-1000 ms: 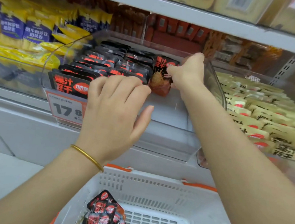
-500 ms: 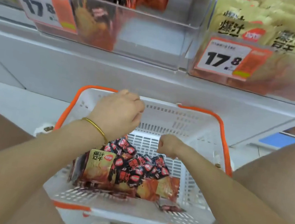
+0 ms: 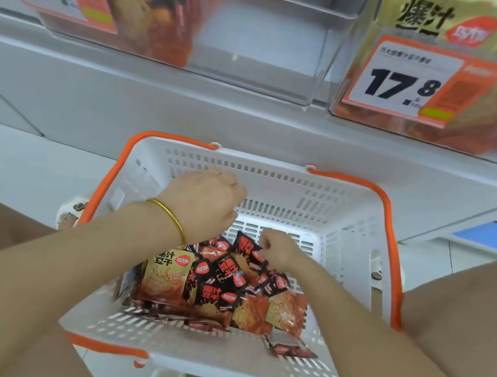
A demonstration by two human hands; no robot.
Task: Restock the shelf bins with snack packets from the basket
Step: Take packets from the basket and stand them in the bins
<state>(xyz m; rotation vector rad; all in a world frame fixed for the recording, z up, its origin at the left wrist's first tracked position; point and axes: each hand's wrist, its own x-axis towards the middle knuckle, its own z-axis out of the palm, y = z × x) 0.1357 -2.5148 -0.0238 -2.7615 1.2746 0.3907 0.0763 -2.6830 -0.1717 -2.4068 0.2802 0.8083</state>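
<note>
Below the bin (image 3: 260,46): basket (image 3: 275,173), packets (image 3: 220,286) piled, many unshelved. Right hand (image 3: 277,248) pinches one packet; left hand (image 3: 203,204) curled, apparently holding nothing. Bin's right half bare.

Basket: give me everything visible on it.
The basket is white slotted plastic with orange handles folded down along its rim, seen from above below the shelf bins. Snack packets, mostly black and red, pile on its floor. The right hand pinches one packet inside; the left hand hovers above.

Grey shelf front (image 3: 187,115) above seemingly pale floor (image 3: 21,162).
</note>
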